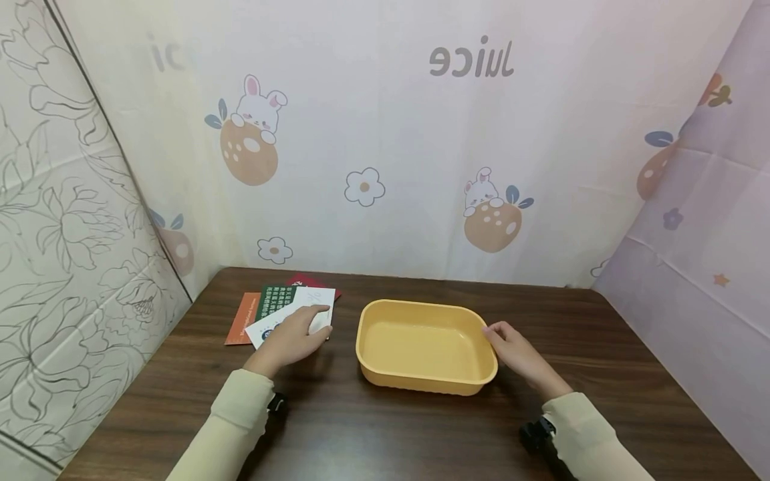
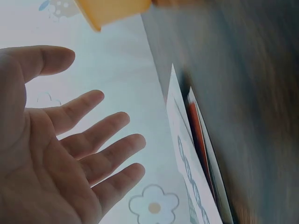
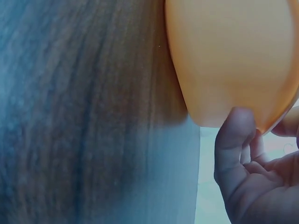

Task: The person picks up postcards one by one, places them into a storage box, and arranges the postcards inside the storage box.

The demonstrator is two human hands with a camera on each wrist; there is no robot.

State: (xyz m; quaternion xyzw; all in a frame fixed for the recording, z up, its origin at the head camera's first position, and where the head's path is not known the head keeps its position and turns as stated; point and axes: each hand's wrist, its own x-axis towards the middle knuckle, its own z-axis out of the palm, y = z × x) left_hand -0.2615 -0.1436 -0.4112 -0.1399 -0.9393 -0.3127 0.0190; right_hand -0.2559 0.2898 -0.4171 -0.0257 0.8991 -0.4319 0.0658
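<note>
A yellow plastic tray [image 1: 421,380], rectangular with rounded corners and nothing inside, sits mid-table in the head view. At its right end my right hand [image 1: 519,355] pinches the rim. In the right wrist view, the thumb [image 3: 237,128] lies against the tray's outer wall [image 3: 229,65]. My left hand [image 1: 297,339] is over a loose pile of printed cards, left of the tray. Its fingers are spread and hold nothing in the left wrist view, apart from the white card [image 2: 181,135] on top. Orange [image 1: 244,317], dark green [image 1: 278,299] and red [image 1: 303,278] cards show beneath.
The dark wooden table [image 1: 385,441] ends at the back against a printed curtain [image 1: 385,133]. A floral panel [image 1: 78,234] stands along the left side, and another curtain [image 1: 704,267] closes the right.
</note>
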